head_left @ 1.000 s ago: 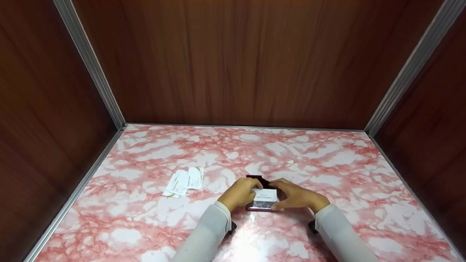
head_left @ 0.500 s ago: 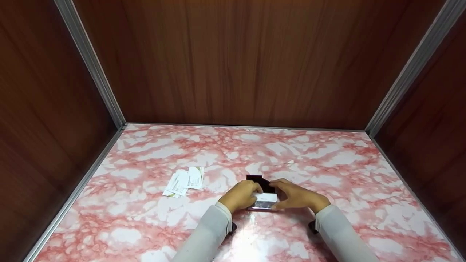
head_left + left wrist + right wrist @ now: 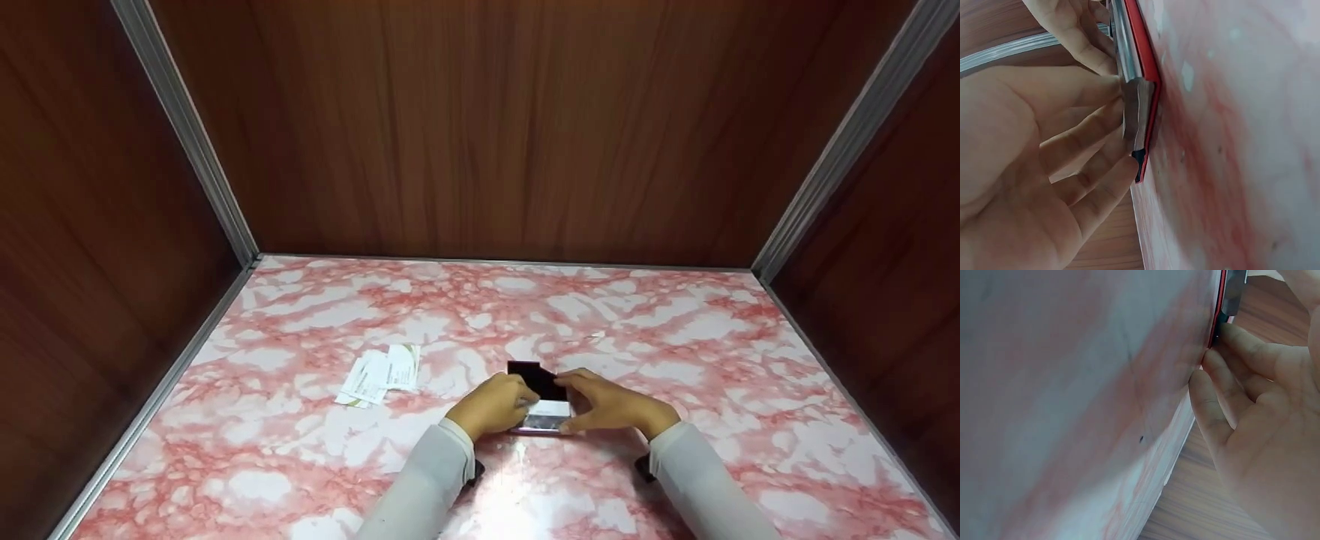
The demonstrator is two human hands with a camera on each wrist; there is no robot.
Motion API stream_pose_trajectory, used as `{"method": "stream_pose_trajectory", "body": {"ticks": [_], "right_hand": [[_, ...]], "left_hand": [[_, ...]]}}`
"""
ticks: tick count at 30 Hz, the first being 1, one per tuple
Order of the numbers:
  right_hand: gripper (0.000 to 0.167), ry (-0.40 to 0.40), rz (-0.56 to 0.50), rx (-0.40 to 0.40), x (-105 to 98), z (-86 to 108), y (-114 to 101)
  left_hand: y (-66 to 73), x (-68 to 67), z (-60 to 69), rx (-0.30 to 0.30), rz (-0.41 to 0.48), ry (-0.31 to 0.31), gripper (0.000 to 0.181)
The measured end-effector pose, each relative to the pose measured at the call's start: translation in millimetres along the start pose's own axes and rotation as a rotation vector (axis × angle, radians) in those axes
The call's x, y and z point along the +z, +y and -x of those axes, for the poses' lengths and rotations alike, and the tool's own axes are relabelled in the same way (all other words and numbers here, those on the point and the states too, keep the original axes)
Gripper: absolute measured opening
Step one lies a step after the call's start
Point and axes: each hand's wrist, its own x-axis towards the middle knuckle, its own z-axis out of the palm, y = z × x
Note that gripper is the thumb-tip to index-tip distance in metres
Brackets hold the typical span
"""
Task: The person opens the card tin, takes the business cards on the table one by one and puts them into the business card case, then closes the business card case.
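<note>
A small card case [image 3: 534, 373] lies unfolded on the table, its inside black, its outside red [image 3: 1147, 50] in the left wrist view. A white card [image 3: 550, 408] sits in its shiny near-side pocket, the upper part showing. The left hand [image 3: 489, 406] grips the case's left side, with a bent finger at the card's upper left corner. In the left wrist view this hand [image 3: 1033, 152] has its fingertips along the case edge. The right hand [image 3: 619, 406] holds the right side, thumb near the lower corner; its fingertips touch the case edge in the right wrist view [image 3: 1272, 416].
Several white printed cards [image 3: 369, 377] lie overlapping on the marbled red-and-white table [image 3: 300, 450], left of the case. Brown wood-grain panels [image 3: 465, 135] with metal edge strips [image 3: 187, 127] enclose the back and both sides.
The white card has slid toward the near edge, deeper into the pocket, showing less than a second ago. The left hand's fingers have shifted slightly; the right hand has stayed in place.
</note>
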Motion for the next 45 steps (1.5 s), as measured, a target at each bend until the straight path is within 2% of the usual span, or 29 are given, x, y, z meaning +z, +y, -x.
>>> {"method": "stream_pose_trajectory", "body": {"ticks": [8,12,14,17,19,23,25,28,32,34,39,42,45], "right_hand": [[0.086,0.007,0.004,-0.002,0,-0.1,0],[0.086,0.005,0.004,0.008,-1,-0.2,-1],[0.087,0.000,0.005,0.006,-1,-0.2,0],[0.087,-0.004,0.009,0.001,-2,0.1,0],[0.086,-0.006,0.003,-0.001,-2,0.6,0],[0.086,-0.007,-0.010,0.001,-2,1.3,-1],[0.086,-0.010,-0.017,0.009,-2,1.4,-1],[0.086,-0.009,-0.023,0.009,-1,0.9,-1],[0.086,-0.004,-0.012,-0.003,-1,0.4,1],[0.086,-0.003,-0.006,-0.009,-1,0.6,1],[0.086,-0.006,-0.017,-0.002,0,1.0,1],[0.086,-0.009,-0.027,0.005,0,1.0,1],[0.085,-0.011,-0.039,0.009,0,0.9,0]], "left_hand": [[-1.4,0.0,2.9,0.045,-0.058,-0.001,0.030],[-5.6,-2.4,6.2,0.070,0.011,-0.008,0.031],[-9.8,-5.2,8.1,0.056,0.082,0.006,0.032],[-18.7,-12.2,13.3,0.005,0.206,0.061,0.032],[-26.7,-18.4,16.9,-0.018,0.265,0.120,0.031],[-44.8,-33.1,27.0,-0.071,0.290,0.254,0.031],[-54.4,-39.8,33.6,-0.132,0.280,0.327,0.032],[-68.3,-48.4,44.5,-0.258,0.283,0.438,0.034],[-82.8,-58.3,59.9,-0.405,0.283,0.531,0.038],[-88.2,-61.5,66.5,-0.463,0.271,0.549,0.040],[-100.9,-62.6,77.3,-0.567,0.187,0.577,0.042],[-105.0,-61.5,81.6,-0.642,0.139,0.553,0.045],[-106.3,-60.2,84.5,-0.727,0.123,0.496,0.053]]}}
